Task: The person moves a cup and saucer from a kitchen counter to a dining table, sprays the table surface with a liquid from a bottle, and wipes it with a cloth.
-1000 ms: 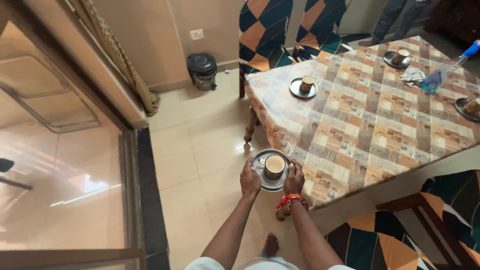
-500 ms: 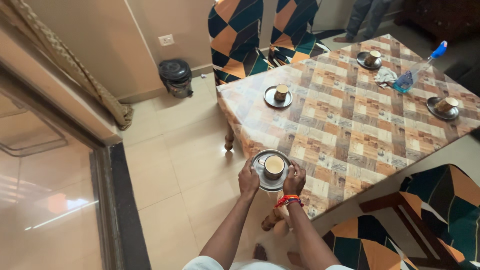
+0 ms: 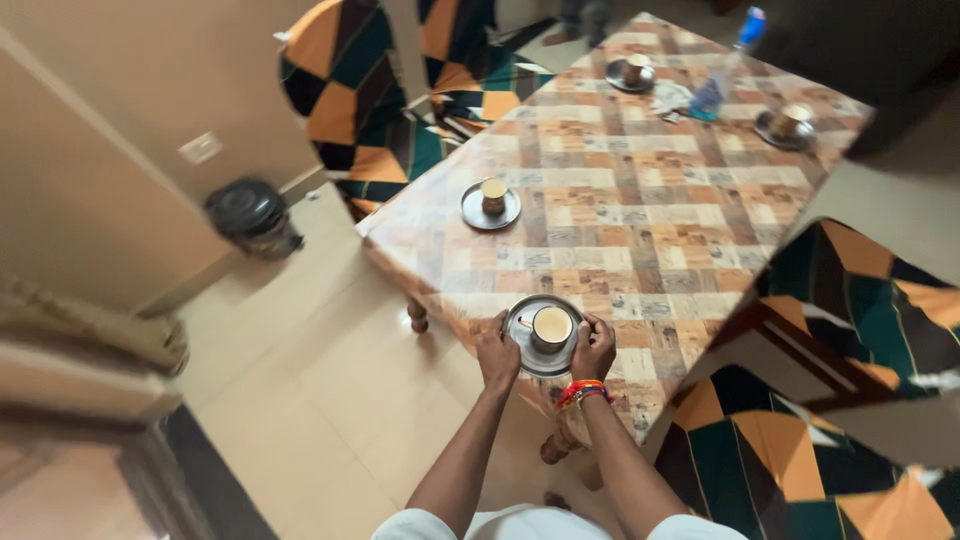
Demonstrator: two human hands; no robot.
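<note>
Round steel saucer [image 3: 541, 352] with full cup [image 3: 551, 328]; left hand [image 3: 497, 352], right hand [image 3: 594, 350], each grip clamped on its rim

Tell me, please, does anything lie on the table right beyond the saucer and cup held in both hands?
Nothing visible does. Both hands, left hand and right hand, hold the saucer with its cup over the table edge; the nearest other saucer sits well beyond.

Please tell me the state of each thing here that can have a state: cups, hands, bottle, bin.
Held cup: upright, filled, on a saucer.
Left hand: gripping the saucer's left rim.
Right hand: gripping its right rim.
Near cup: upright on its saucer, on the table.
Two far cups: upright on saucers.
Bottle: capped.
Bin: lid shut.
</note>
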